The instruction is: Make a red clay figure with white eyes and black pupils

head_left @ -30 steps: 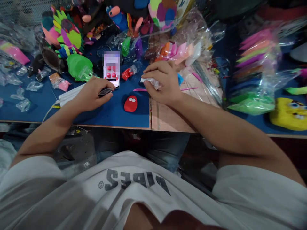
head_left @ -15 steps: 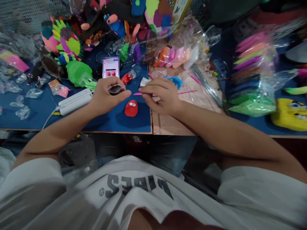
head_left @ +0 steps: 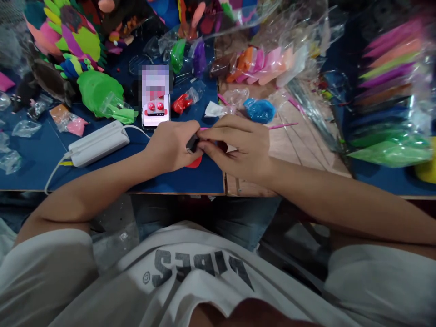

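Holding black pkt point(head_left: 192, 144) together: L hand point(head_left: 172, 145) grips it, R hand point(head_left: 238, 144) pinches its R end; visible part slants up-R; red pc point(head_left: 194, 163) shows just below.

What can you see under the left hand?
Under the left hand, the edge of a red piece shows on the blue tabletop. The rest is covered; its full shape can't be seen.

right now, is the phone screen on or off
On: the phone screen glows brightly, with a pale background and red shapes showing.
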Tool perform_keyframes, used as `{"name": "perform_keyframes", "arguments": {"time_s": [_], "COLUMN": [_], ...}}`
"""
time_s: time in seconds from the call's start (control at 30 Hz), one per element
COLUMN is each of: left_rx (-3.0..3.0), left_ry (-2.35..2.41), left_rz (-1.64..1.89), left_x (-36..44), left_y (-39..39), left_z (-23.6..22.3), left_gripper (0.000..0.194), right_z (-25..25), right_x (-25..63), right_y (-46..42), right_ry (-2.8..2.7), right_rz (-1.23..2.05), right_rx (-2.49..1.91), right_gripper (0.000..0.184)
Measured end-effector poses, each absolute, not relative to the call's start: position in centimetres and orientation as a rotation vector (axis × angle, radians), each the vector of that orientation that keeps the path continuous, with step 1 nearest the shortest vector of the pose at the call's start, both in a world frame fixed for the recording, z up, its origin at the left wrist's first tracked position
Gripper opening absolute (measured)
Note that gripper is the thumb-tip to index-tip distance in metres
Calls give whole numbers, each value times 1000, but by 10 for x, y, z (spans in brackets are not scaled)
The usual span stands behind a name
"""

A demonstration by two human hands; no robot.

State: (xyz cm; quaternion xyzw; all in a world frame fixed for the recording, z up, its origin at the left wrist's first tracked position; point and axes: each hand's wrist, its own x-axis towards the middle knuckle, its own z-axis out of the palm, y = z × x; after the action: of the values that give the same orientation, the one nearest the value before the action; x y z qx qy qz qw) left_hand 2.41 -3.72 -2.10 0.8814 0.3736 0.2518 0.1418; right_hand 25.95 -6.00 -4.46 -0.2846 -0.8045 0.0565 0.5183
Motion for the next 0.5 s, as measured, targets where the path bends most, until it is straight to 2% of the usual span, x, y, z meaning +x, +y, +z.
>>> {"name": "perform_keyframes", "arguments": {"time_s": [0.1, 0.23, 0.5], "left_rx": [2581, 2579, 2537], "left_ry": [1082, 1079, 1116], "left_rz": [710, 715, 778], "left_x": [24, 22, 20], "left_y": [-38, -38, -38], "left_z": [-23, -25, -30], "left_gripper": [18, 21, 14], "right_z": [-46, -47, -53], "right_x": [263, 267, 258], "right_y": [-58, -54, -57], "right_ry": [-1999, -2066, -2030], "right_rz": [80, 59, 64], "right_rx": [-659, -597, -752], "right_gripper": [15, 27, 29]}}
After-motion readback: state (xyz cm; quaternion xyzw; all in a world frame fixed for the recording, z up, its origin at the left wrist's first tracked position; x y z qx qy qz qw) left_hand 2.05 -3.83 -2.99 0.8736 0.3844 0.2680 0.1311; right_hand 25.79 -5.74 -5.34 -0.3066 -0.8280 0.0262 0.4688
